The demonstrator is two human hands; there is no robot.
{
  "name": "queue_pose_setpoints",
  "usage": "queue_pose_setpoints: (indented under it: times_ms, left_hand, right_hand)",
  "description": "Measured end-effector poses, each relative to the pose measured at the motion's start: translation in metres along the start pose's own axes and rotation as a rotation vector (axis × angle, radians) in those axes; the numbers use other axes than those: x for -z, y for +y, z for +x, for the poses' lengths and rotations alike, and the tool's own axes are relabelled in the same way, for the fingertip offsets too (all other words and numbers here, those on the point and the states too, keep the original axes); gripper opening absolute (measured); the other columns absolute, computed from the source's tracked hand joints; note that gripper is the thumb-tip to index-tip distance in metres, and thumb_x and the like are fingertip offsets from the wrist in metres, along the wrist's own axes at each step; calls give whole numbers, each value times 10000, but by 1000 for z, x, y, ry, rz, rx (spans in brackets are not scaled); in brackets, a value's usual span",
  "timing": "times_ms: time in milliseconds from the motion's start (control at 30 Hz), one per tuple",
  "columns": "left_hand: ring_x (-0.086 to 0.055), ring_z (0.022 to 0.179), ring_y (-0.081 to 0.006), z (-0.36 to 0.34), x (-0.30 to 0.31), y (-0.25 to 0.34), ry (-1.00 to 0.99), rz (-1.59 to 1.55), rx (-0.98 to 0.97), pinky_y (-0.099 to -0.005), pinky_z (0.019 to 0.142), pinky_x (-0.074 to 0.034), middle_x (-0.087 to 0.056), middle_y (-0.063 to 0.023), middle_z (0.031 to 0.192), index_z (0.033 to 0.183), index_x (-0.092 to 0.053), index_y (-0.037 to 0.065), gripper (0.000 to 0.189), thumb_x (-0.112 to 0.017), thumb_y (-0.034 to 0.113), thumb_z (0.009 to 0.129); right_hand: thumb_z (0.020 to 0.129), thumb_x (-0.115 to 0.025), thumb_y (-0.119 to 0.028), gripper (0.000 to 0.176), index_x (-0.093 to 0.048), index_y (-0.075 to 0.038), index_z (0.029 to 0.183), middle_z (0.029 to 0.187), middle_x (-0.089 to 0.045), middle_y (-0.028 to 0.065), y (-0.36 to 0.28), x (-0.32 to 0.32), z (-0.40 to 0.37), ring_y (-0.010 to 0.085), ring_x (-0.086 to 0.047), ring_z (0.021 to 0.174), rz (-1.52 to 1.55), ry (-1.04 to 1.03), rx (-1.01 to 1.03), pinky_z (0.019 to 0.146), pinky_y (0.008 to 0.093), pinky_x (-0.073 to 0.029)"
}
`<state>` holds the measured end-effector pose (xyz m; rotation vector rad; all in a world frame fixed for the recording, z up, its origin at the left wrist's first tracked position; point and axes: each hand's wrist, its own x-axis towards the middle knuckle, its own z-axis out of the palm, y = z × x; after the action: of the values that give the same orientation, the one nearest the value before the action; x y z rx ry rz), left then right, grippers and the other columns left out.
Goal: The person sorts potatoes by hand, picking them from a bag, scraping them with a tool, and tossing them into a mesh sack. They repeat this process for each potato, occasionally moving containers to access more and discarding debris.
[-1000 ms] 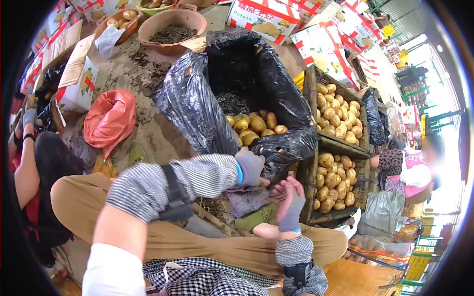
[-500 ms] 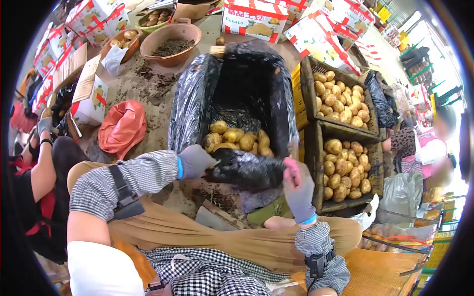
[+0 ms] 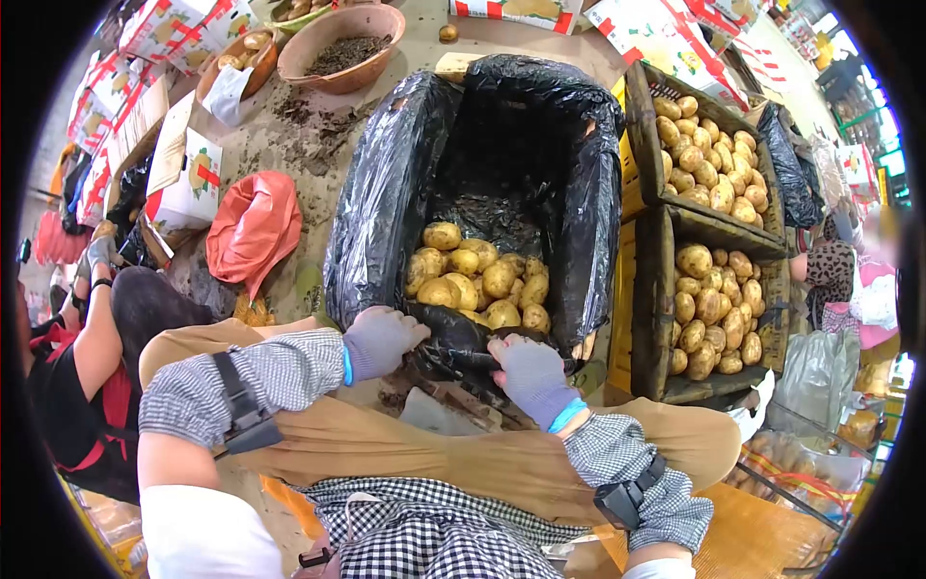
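In front of me stands a box lined with a black plastic bag (image 3: 374, 227), its film folded out over the sides. Potatoes (image 3: 497, 278) lie piled at the near end of it. My left hand (image 3: 384, 341), in a grey glove, is closed on the liner at the near left corner. With its fingers bent over the near edge, my right hand (image 3: 532, 378), gloved too, grips the plastic right of the middle. The folded film hides the box's near wall.
Two crates (image 3: 648, 289) of potatoes stand at the right. A red plastic bag (image 3: 256, 230) and a clay bowl of soil (image 3: 378, 72) lie to the left. Printed cartons (image 3: 666, 48) line the back. Another person's arm (image 3: 89, 323) is at far left.
The near flap of black plastic, earlier raised between my hands, is now down at the box's near edge. My right hand has moved left and closed on it. More potatoes show.
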<state>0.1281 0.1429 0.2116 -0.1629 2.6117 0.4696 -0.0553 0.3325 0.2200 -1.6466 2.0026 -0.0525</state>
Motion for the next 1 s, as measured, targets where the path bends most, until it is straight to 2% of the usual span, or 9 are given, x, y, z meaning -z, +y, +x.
queue_pose_setpoints:
  times_ms: [267, 400, 467, 533, 567, 633, 700, 833, 1000]
  left_hand:
    - [-648, 926, -296, 21, 62, -1, -158, -25, 52, -414, 776, -510, -667, -96, 923, 1026, -657, 144, 329, -592, 153, 704]
    - [-660, 726, -287, 14, 164, -21, 177, 141, -65, -402, 659, -530, -659, -106, 717, 905, -704, 122, 271, -648, 235, 665]
    - [-656, 737, -295, -7, 151, -9, 165, -44, -111, -401, 667, -528, -663, -109, 743, 896, -700, 113, 255, -636, 204, 666]
    - [-648, 758, -311, -14, 185, -23, 397, -242, -119, -400, 682, -526, -671, -115, 795, 877, -691, 96, 228, -611, 143, 669]
    - [-644, 809, -305, -18, 136, -36, 594, -145, -295, -401, 719, -518, -667, -116, 828, 903, -689, 105, 264, -587, 120, 660]
    - [-639, 872, -311, -22, 100, -13, 133, -134, -115, -418, 773, -503, -660, -122, 881, 941, -675, 113, 299, -573, 131, 661]
    - [-620, 921, -323, -12, 67, -14, -38, -55, -78, -435, 776, -498, -649, -116, 938, 986, -647, 95, 337, -628, 126, 652]
    - [-567, 1044, -310, -25, 25, -14, -164, 11, -62, -423, 833, -479, -583, -88, 1127, 1183, -553, 102, 568, -723, 225, 656]
    - [-489, 1186, -355, -52, 87, -25, -157, -233, -196, -395, 981, -426, -507, -172, 1276, 1357, -435, 85, 770, -755, 359, 713]
  right_hand:
    - [717, -618, -176, 162, -609, -110, 866, 850, -630, 98, 16, 36, 15, 297, -638, 791, -49, 114, 106, 691, 418, -504]
    - [695, -618, -166, 146, -665, -115, 824, 774, -630, 123, 12, 141, 37, 313, -630, 760, -129, 327, 199, 676, 406, -503]
    - [694, -638, -175, 150, -662, -110, 826, 762, -625, 123, -5, 132, 5, 310, -630, 751, 42, 289, 116, 668, 407, -506]
    - [690, -678, -193, 170, -656, -99, 831, 737, -614, 124, -7, 167, 12, 305, -629, 731, 179, 431, 74, 650, 409, -510]
    - [706, -679, -191, 189, -642, -95, 864, 776, -613, 110, -8, 140, 3, 297, -631, 776, 71, 368, 155, 683, 404, -512]
    - [681, -723, -185, 287, -633, -106, 943, 853, -602, 71, -7, 71, -4, 281, -620, 816, 78, 226, 99, 677, 387, -505]
    - [721, -694, -196, 292, -618, -122, 993, 908, -591, 56, -9, 35, -5, 266, -610, 856, 45, 203, 79, 687, 380, -500]
    - [746, -695, -211, 319, -611, -98, 1033, 927, -590, 69, -12, 4, -9, 258, -604, 840, 88, 146, 139, 695, 368, -500]
    - [832, -662, -269, 395, -590, -75, 1168, 1085, -630, 118, 12, 64, -45, 265, -623, 988, 460, 132, 27, 825, 339, -505]
